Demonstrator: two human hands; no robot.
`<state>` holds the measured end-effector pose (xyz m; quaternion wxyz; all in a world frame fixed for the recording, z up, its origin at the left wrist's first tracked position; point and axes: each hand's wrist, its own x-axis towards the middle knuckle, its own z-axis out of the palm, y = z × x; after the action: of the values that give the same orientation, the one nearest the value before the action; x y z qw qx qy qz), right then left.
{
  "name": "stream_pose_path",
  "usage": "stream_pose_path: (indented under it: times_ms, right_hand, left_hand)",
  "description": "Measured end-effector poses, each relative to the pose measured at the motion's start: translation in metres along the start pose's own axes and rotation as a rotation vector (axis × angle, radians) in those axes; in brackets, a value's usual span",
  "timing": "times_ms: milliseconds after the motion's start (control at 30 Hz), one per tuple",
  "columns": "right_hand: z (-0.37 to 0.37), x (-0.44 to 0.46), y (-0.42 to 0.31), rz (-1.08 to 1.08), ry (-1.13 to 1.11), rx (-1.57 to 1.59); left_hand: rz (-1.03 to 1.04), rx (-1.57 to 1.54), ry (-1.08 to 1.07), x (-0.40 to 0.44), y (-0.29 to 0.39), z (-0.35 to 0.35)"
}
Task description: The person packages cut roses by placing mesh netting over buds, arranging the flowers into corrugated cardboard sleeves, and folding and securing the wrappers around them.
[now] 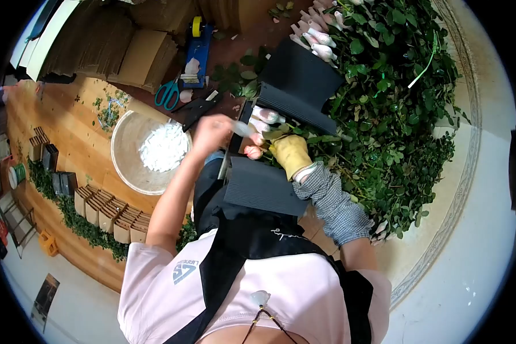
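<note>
My left hand [212, 135], bare, is closed on a small whitish sleeve [242, 128], blurred, like those around the wrapped rose heads. Just to its right is a peach-pink rose [253, 152] with an uncovered head. My right hand [290, 155], in a yellow glove with a checked oversleeve, is closed around the stems just behind that rose; its fingertips are partly hidden. Several roses in white netted sleeves [268, 114] lie above, beside black corrugated sheets [301, 74]. Another black corrugated sheet [264, 186] lies nearer my body.
A white bucket [120, 152] of small white pieces stands left. Teal scissors [167, 94] and a blue tape dispenser [198, 54] lie on the table above. A big heap of leafy rose stems [395, 114] fills the right. Cardboard [143, 57] is stacked upper left; bundled flowers [109, 215] stand on the floor.
</note>
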<state>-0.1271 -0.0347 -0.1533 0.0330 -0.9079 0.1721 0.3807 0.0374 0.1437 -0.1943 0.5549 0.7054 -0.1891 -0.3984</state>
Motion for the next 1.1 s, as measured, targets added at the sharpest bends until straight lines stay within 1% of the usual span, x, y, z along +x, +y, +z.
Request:
stream_pose_path:
  times_ms: [33,67,100,133,167,200,233,267,300,333,367,400,433,467,500,567,633,667,700,733,767,833,867,900,933,967,1000,1033,1067,1100]
  right_hand:
    - [0.003,-0.002,0.003,0.001,-0.001,0.005]
    - [0.000,-0.012,0.005,-0.061,0.090,0.113]
    - [-0.008,-0.018,0.009,-0.129,0.191,0.212]
    - [-0.018,-0.025,0.016,-0.213,0.179,0.300]
    - [-0.012,-0.031,0.022,-0.380,0.397,0.644]
    - [-0.030,-0.040,0.017,-0.406,0.483,0.618]
    - [-0.050,-0.049,0.010,-0.427,0.565,0.592]
    - [-0.054,-0.049,0.006,-0.418,0.563,0.585]
    - [-0.059,-0.046,0.002,-0.292,0.484,0.374]
    - [-0.061,-0.045,-0.001,-0.167,0.402,0.164]
    - [-0.062,-0.044,-0.004,-0.165,0.404,0.153]
    - [-0.061,-0.041,-0.007,-0.131,0.380,0.101]
    - [-0.059,-0.039,-0.009,-0.097,0.355,0.054]
    - [-0.057,-0.038,-0.008,-0.094,0.310,0.072]
    - [-0.051,-0.037,-0.005,-0.100,0.323,0.066]
    - [-0.040,-0.027,0.002,-0.188,0.443,0.150]
    - [-0.038,-0.015,0.000,-0.164,0.351,0.142]
    - [-0.040,-0.010,-0.003,-0.117,0.280,0.138]
    - [-0.041,-0.010,-0.003,-0.124,0.291,0.138]
    - [-0.040,-0.010,-0.003,-0.132,0.327,0.151]
    - [-0.039,-0.011,-0.002,-0.139,0.360,0.164]
    - [-0.030,-0.008,-0.001,-0.130,0.337,0.139]
    - [-0.028,-0.013,-0.001,-0.070,0.332,0.136]
    - [-0.028,-0.013,-0.001,-0.009,0.326,0.133]
    - [-0.027,-0.014,-0.002,0.068,0.245,0.196]
    - [-0.022,-0.013,-0.001,0.065,0.234,0.199]
    - [-0.017,-0.009,0.001,0.060,0.270,0.218]
    - [-0.013,-0.006,0.003,0.057,0.308,0.237]
    - [-0.014,-0.008,0.002,0.051,0.346,0.254]
    - [-0.004,0.000,0.004,0.073,0.342,0.225]
  left_hand:
    - [0.097,-0.030,0.203,0.006,0.001,-0.020]
    - [0.027,-0.023,0.131,0.006,0.006,-0.051]
    - [0.432,0.088,0.176,0.007,0.012,-0.053]
    - [0.434,0.122,0.146,0.006,0.011,-0.048]
    - [0.434,0.154,0.109,0.003,0.006,-0.040]
    - [0.080,0.183,-0.034,0.002,0.009,-0.035]
    - [0.116,0.343,0.031,0.005,0.014,-0.018]
    - [0.132,0.415,0.049,0.008,0.015,0.001]
    - [0.150,0.485,0.067,0.011,0.020,0.019]
    - [0.134,0.591,-0.001,0.013,0.028,0.033]
    - [0.117,0.700,-0.060,0.014,0.040,0.038]
    - [0.227,0.649,-0.020,0.015,0.036,0.040]
    - [0.296,0.565,-0.043,0.016,0.027,0.040]
    - [0.252,0.574,-0.072,0.012,0.030,0.039]
    - [0.213,0.587,-0.095,0.008,0.034,0.037]
    - [0.073,0.695,-0.005,0.011,0.031,0.039]
    - [0.051,0.761,0.013,0.011,0.029,0.040]
    - [0.077,0.699,-0.062,0.011,0.030,0.041]
    - [0.106,0.634,-0.144,0.011,0.031,0.043]
    - [0.067,0.548,-0.162,0.008,0.031,0.043]
    - [0.070,0.552,-0.157,0.006,0.030,0.044]
    - [0.113,0.311,-0.110,0.001,0.023,0.043]
    - [0.070,0.231,-0.087,-0.001,0.027,0.040]
    - [0.071,0.236,-0.079,0.000,0.032,0.039]
    - [0.012,0.071,-0.101,-0.003,0.034,0.041]
    - [-0.053,-0.097,-0.126,-0.007,0.033,0.044]
    - [-0.162,-0.234,-0.147,-0.002,0.016,0.048]
    - [-0.008,-0.132,-0.053,0.003,-0.002,0.050]
    - [0.180,-0.177,0.076,0.009,-0.023,0.050]
    - [0.160,-0.091,0.135,0.009,-0.009,0.023]
